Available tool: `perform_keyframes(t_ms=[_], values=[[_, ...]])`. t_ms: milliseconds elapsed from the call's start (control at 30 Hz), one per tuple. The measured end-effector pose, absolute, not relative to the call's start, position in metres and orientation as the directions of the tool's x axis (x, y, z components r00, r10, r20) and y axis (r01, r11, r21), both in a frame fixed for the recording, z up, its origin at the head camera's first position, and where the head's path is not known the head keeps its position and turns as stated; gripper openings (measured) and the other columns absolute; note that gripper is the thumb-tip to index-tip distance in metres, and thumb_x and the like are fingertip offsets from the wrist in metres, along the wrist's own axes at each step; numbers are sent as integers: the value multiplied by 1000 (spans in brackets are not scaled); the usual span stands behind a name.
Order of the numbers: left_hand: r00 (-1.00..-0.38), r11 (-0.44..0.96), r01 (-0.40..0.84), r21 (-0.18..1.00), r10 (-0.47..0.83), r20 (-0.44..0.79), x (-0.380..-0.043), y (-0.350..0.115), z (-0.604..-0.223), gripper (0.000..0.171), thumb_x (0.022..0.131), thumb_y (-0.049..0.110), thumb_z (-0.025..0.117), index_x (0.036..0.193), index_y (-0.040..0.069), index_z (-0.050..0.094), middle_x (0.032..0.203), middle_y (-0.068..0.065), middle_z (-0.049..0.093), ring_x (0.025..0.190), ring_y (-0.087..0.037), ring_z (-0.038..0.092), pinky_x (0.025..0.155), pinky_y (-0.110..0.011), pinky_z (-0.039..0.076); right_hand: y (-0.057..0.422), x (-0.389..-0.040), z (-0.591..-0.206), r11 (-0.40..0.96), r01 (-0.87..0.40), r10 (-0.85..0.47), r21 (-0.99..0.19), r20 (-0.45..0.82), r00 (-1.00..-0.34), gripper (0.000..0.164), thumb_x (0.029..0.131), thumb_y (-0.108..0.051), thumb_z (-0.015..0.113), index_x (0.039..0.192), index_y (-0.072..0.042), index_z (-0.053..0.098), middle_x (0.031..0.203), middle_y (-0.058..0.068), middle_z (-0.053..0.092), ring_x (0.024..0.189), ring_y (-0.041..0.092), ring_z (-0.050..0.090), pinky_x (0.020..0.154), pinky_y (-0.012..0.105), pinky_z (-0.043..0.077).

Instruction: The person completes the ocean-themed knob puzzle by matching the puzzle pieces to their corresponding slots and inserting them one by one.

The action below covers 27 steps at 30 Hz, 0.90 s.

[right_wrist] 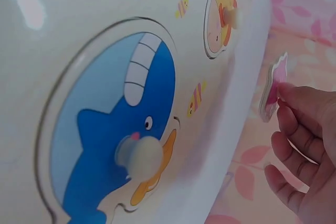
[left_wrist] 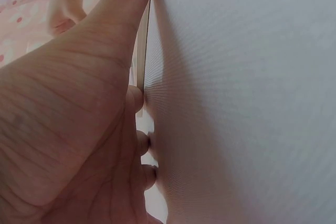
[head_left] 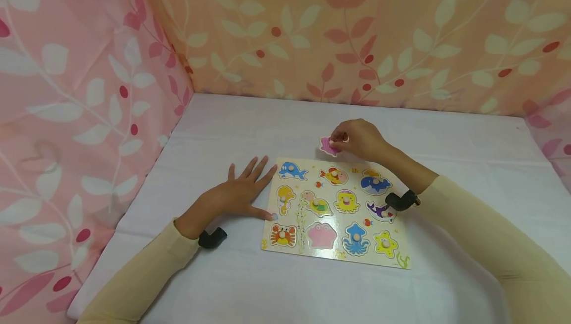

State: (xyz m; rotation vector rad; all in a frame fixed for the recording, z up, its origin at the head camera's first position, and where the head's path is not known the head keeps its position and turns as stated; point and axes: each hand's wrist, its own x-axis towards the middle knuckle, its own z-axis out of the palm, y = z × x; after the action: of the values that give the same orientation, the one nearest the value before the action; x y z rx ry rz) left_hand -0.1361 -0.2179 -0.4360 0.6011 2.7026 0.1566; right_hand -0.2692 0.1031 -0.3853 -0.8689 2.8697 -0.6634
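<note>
My right hand (head_left: 361, 140) pinches a pink puzzle piece (head_left: 327, 146) between thumb and fingertips, just past the far edge of the wooden puzzle board (head_left: 330, 255). In the right wrist view, the piece (right_wrist: 275, 80) is held edge-on, beyond the board's rim. Fingers of my left hand (head_left: 234, 196) are spread flat at the board's left side, with thumb and index tips at its edge. A pink recess (head_left: 321, 236) lies bare in the front row. Knobbed sea animals fill the other recesses, among them a crab (head_left: 283, 235), a squid (head_left: 356, 239) and a starfish (head_left: 385, 243).
The board lies on a table covered with a white cloth (head_left: 232, 284). Leaf-patterned curtains hang behind (head_left: 276, 31) and at the left (head_left: 89, 116). A black wrist device (head_left: 212, 238) sits on the left wrist and another (head_left: 401, 200) on the right, above the board.
</note>
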Motion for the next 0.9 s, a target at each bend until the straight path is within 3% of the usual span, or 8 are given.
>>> perform_keyframes(t_ms=[900], values=[[-841,901,399,172,434,-322,-137,-218,-437,128,70,88,61,163,29,-5,169,-5,-20,154,-34,-18,110,-78,-3,123,-207,-394,696,-611,-634,-377,77,-769,19,86,-23,84,101,-12,81,94,-1,75,84,16,63,77,36,56]])
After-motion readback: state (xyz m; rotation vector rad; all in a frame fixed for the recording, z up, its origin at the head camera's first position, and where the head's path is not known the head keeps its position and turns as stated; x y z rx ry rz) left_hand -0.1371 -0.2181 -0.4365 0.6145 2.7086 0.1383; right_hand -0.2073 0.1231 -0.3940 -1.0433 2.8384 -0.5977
